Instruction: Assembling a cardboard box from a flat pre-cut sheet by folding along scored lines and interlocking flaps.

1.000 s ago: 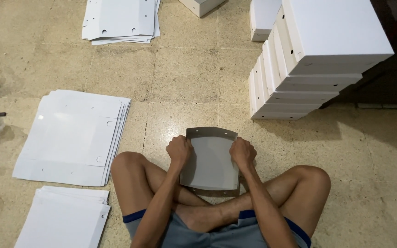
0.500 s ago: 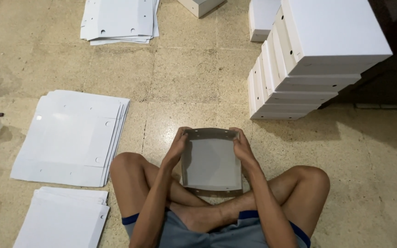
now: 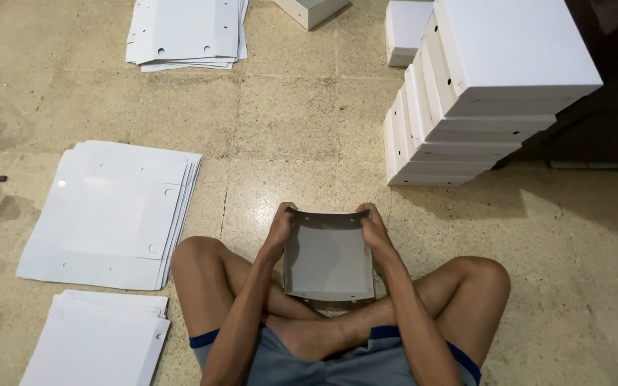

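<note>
Down on the floor (image 3: 309,121), a person sits with legs crossed and holds a grey card sheet (image 3: 327,257) over the lap. The left hand (image 3: 280,227) grips its top left corner, and the right hand (image 3: 373,225) grips its top right corner. Both hands are closed around the sheet's edges.

A second ago the hands sat lower, on the two sides of the sheet, and the sheet looked wider and flatter. Half a second ago the hands were higher, near the top. Now the fingers curl over the top corners, the sides of the sheet bend up, and the sheet looks narrower. It still lies between the knees, in the same spot.

On the person's left lies a stack of flat white cards (image 3: 112,214) with small round holes near the edges. Another pile of flat white cards (image 3: 98,339) lies closer, beside the left knee. A third pile of white cards (image 3: 187,32) lies far ahead, near the top of the view.

On the right stands a tall stack of white boxes (image 3: 481,100), each one a plain box with a lid, stepped like stairs. A smaller white box (image 3: 403,28) sits behind it, and one more white box (image 3: 312,8) shows at the top edge. None of the piles have moved.
</note>
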